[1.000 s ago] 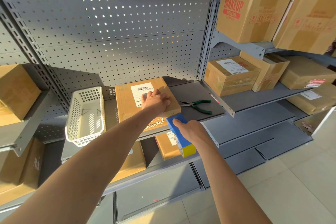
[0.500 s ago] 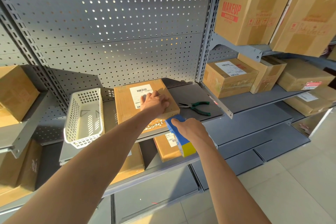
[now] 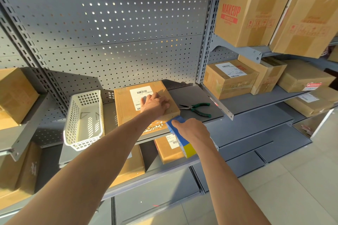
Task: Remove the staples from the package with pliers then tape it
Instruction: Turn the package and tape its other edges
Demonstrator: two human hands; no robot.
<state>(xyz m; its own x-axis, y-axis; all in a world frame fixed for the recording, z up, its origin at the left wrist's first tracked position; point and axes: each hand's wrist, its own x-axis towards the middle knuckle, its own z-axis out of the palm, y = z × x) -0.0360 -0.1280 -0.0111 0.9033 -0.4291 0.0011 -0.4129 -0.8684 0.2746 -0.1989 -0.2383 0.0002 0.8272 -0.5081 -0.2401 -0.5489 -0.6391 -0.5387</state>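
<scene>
Grey metal shelf (image 3: pixel 192 97) carried flat cardboard package (image 3: pixel 128 107), label up, at front edge. Package judged light, stiff, not fragile; best steadied by flat palm on top. Left hand (image 3: pixel 154 105) lay spread on lid, pressing. White slotted basket (image 3: pixel 84 120) beside package held few loose staples. Right hand (image 3: pixel 192 129) gripped blue-yellow tape dispenser (image 3: pixel 180 137) at package's near corner. Green-handled pliers (image 3: pixel 196 108) lay untouched right of package.

The left hand (image 3: pixel 154 105) rests flat on the package (image 3: pixel 126 107) on the shelf (image 3: pixel 193 97). The right hand (image 3: pixel 192 129) grips a blue-and-yellow tape dispenser (image 3: pixel 182 142) at the shelf's front edge, with the pliers (image 3: pixel 198 108) near the right edge.
</scene>
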